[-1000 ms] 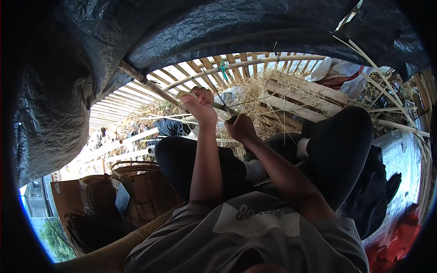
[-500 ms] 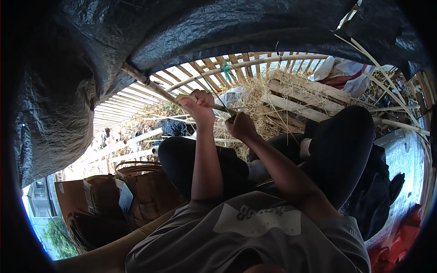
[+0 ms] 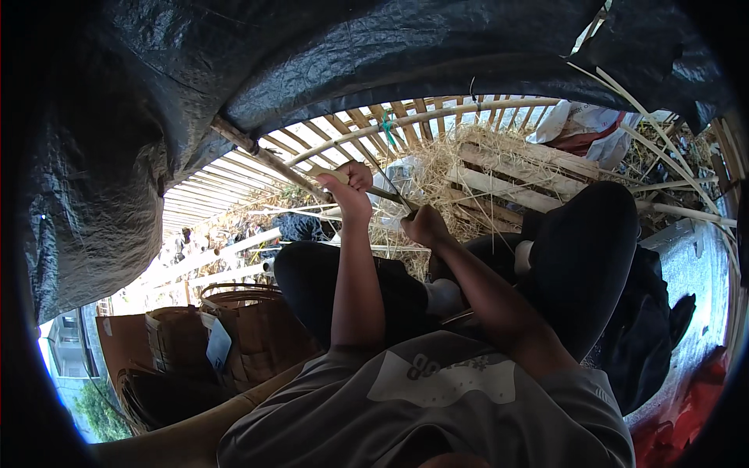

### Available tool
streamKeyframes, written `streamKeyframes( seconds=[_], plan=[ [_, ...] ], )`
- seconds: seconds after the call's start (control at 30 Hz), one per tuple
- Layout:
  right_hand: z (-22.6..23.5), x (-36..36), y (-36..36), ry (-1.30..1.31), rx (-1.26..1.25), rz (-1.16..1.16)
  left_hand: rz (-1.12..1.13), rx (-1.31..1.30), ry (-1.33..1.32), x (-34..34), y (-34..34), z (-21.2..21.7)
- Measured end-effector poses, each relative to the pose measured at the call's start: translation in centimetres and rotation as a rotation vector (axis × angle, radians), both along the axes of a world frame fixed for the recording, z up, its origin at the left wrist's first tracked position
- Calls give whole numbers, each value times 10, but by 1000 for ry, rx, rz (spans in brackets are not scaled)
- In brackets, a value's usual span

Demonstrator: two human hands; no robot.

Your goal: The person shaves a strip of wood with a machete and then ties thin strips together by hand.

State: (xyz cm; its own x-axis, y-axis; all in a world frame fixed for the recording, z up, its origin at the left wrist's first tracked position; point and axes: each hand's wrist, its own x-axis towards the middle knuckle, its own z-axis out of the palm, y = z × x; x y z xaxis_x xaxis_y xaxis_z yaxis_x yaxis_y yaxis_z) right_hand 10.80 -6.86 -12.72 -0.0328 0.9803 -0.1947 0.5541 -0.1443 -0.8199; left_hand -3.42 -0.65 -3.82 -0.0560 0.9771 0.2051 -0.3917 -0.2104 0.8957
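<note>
While both forearms are rising from the bottom of the frame, the right hand point(image 3: 425, 226) is gripping the near end of a thin bamboo strip point(image 3: 390, 192), which is slanting up-left to the left hand point(image 3: 351, 187), clamping its far end at centre frame.

A thin pale bamboo strip point(image 3: 373, 189) runs slanting between both raised hands, above the straw.

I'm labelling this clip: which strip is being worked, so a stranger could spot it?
Start at the slatted bamboo fence under the black tarpaulin. Before it, the left hand and right hand hold one thin pale bamboo strip, the only one off the straw.
</note>
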Motion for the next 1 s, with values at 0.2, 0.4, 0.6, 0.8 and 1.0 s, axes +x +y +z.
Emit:
streamKeyframes(
  seconds=[0.2, 0.4, 0.6, 0.8, 1.0],
  plan=[
    [32, -23, 8, -27, 60, -65, 134, 174, 71, 17, -7, 4],
    [-28, 13, 1, 0, -215, -10, 77, 18, -19, 22, -8, 6],
    [26, -19, 3, 21, -36, -32, 189, 16, -1, 18, -7, 8],
    [-34, 4, -9, -112, -304, 2, 257, 1, -73, -7, 5, 4],
    [-38, -12, -19, -103, -253, -67, 233, 22, -52, -1, 5, 5]
  ],
)
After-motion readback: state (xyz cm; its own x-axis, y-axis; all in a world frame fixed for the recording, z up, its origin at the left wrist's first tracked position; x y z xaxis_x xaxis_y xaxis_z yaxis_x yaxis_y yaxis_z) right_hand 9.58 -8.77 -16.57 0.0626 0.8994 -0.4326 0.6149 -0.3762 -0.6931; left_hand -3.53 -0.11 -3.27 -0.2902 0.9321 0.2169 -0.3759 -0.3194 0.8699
